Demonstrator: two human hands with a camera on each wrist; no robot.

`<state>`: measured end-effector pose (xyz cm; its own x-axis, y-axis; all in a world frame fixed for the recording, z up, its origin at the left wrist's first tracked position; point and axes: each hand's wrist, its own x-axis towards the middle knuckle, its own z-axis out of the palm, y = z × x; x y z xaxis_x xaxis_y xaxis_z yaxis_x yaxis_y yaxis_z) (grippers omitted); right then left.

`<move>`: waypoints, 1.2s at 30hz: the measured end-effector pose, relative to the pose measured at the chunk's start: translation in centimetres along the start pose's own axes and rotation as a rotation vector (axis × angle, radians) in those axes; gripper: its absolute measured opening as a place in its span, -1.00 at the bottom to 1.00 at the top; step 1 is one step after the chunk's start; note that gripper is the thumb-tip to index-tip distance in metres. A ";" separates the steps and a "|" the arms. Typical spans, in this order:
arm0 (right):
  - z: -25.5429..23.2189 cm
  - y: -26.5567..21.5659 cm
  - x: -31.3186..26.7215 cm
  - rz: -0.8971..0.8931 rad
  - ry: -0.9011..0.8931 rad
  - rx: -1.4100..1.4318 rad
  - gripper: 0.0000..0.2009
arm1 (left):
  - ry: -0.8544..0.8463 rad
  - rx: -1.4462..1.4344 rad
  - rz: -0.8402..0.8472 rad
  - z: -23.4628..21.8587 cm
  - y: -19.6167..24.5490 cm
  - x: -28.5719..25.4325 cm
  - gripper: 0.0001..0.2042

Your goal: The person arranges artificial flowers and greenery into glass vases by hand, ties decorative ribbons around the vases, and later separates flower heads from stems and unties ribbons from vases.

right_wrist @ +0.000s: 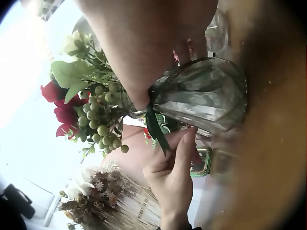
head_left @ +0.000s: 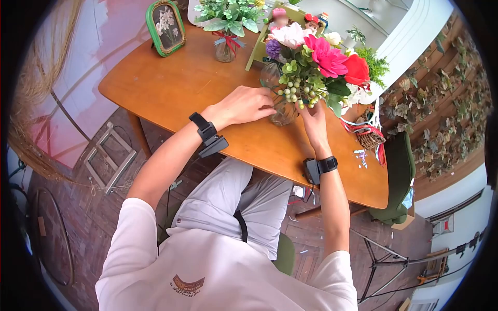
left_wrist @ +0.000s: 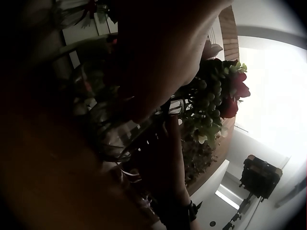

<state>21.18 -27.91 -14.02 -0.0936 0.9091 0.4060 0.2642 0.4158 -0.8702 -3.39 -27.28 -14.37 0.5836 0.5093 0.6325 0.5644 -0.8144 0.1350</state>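
A clear glass vase (right_wrist: 206, 96) stands on the table with a bouquet of artificial flowers (head_left: 329, 57), pink, red and white, above green berries. A dark green ribbon (right_wrist: 156, 127) is tied at its neck, one tail hanging loose. My right hand (head_left: 313, 122) grips the vase's neck, its thumb by the ribbon. From the other side comes my left hand (head_left: 246, 106), thumb and forefinger close together right at the glass; I cannot tell whether they pinch anything. The left wrist view is dark, with the left hand (left_wrist: 158, 62) over the vase and the right hand (left_wrist: 160, 163) beyond.
Behind the vase, another clear glass vessel (head_left: 270, 75) stands by a light green crate (head_left: 255, 54). Farther left are a ribboned vase of greenery (head_left: 224, 52) and a green picture frame (head_left: 165, 28). A wicker basket (head_left: 369, 136) and paper scraps (head_left: 361, 158) lie right on the wooden table (head_left: 166, 78).
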 end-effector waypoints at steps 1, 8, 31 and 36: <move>0.0 0.0 -0.1 0.002 0.005 0.000 -0.56 | -0.035 -0.072 -0.053 -0.2 0.0 -0.2 -0.83; -1.7 1.9 0.0 0.018 0.040 0.064 -0.53 | -0.037 -0.855 -0.486 1.0 -0.9 -0.8 -0.74; -1.4 -0.1 -1.2 0.043 0.059 0.240 -0.75 | 0.005 -0.744 -0.529 3.6 -2.1 0.7 -0.73; -1.3 0.7 -1.3 0.063 0.057 0.236 -0.76 | -0.044 -0.738 -0.388 1.7 -1.9 1.6 -0.72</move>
<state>22.76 -28.86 -14.74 -0.0281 0.9332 0.3583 0.0360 0.3592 -0.9326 -2.54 -24.43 -14.90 0.4575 0.7892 0.4097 0.2114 -0.5441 0.8119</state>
